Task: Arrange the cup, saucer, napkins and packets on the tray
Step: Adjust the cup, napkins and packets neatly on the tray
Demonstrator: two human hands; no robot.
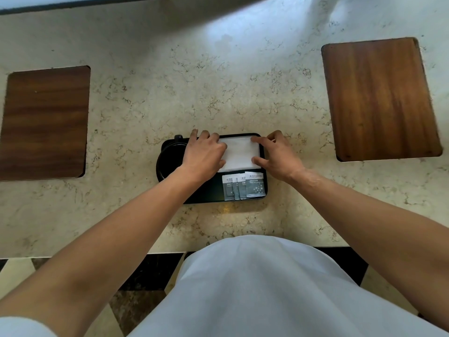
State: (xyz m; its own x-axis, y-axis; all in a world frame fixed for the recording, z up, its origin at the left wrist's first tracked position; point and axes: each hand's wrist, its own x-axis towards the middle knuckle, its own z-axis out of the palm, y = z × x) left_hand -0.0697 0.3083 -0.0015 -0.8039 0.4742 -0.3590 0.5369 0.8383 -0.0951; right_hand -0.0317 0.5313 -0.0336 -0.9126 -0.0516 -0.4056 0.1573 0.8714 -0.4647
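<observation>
A black tray (209, 194) lies on the marble counter in front of me. White napkins (240, 154) lie flat in its far right part. My left hand (205, 154) rests on the napkins' left edge, fingers over the tray's far rim. My right hand (277, 155) touches their right edge with finger and thumb apart. Several grey packets (244, 186) fan out along the tray's near right corner. A dark cup on its saucer (167, 158) sits at the tray's left end, partly hidden by my left hand and wrist.
Two wooden boards lie on the marble counter (218, 81), one at the left (45, 122), one at the right (379, 98). The counter's near edge (97, 254) runs just in front of my body.
</observation>
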